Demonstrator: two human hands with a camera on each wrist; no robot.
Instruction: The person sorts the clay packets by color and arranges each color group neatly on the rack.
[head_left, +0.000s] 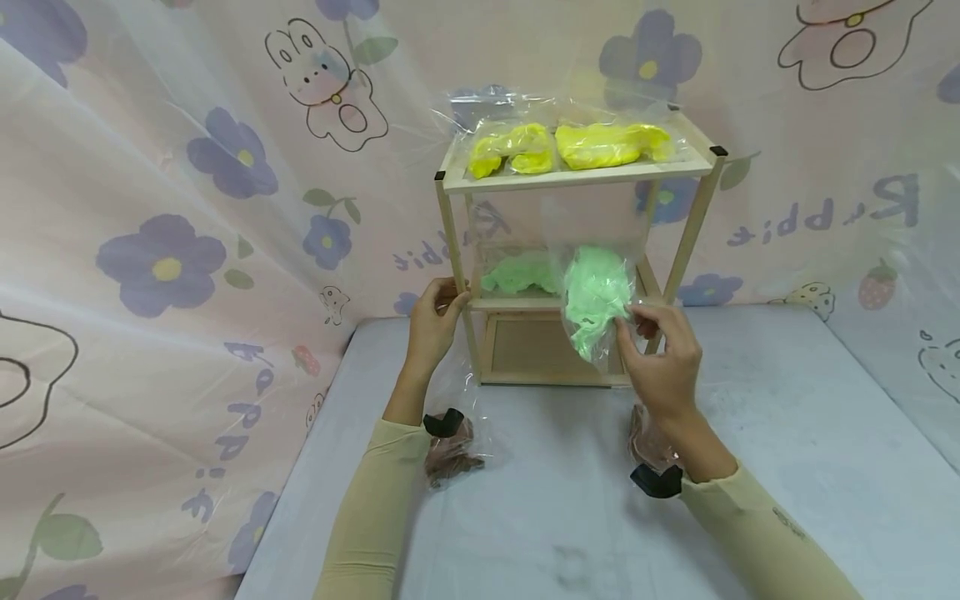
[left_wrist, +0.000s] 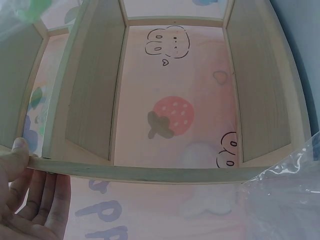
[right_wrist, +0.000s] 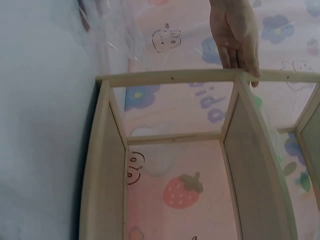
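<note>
A small wooden shelf rack stands on the table. My left hand grips its left front post at middle-shelf height; the left wrist view shows the thumb and fingers around the wood. My right hand pinches the edge of a clear bag of mint-green clay, held in front of the middle shelf's right side. Another bag of green clay lies on that shelf at the left. Two bags of yellow clay rest on the top shelf.
Bags of brown clay lie on the table below each wrist, one at the left and one at the right, partly hidden by the arm. The rack's bottom panel sits low. A patterned curtain hangs behind and at the sides.
</note>
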